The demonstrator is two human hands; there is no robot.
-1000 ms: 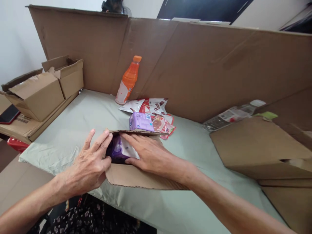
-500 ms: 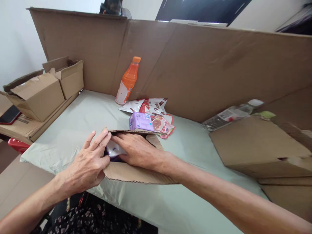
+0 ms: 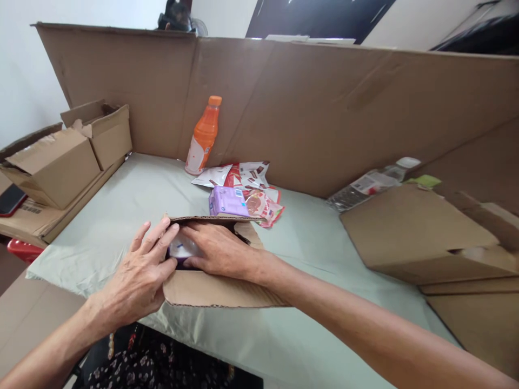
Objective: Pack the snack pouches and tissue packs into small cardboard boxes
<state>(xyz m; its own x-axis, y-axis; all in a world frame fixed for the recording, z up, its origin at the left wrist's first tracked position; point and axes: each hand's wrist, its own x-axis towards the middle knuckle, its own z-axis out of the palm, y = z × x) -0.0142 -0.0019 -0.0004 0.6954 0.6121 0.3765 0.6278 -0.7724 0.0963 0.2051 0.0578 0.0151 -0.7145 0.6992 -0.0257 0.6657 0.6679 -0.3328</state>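
A small open cardboard box (image 3: 211, 289) lies on the pale green sheet (image 3: 133, 200) in front of me. My right hand (image 3: 221, 251) reaches into it, fingers and thumb closed round a purple-and-white packet (image 3: 181, 249) that is mostly hidden inside. My left hand (image 3: 140, 273) lies against the box's left side, fingers stretched out together and touching the packet's edge, thumb on the near flap. Just behind the box lie a lilac packet (image 3: 227, 201) and several red-and-white snack packets (image 3: 253, 186).
An orange drink bottle (image 3: 201, 135) stands against the tall cardboard wall (image 3: 324, 108) at the back. Open cardboard boxes (image 3: 60, 156) are stacked at the left. Another box (image 3: 413, 232) and a clear plastic bottle (image 3: 368, 183) are at the right.
My right hand has pushed the packet deeper into the box, so less of it shows. My left hand's fingers have drawn together against the box's left side.
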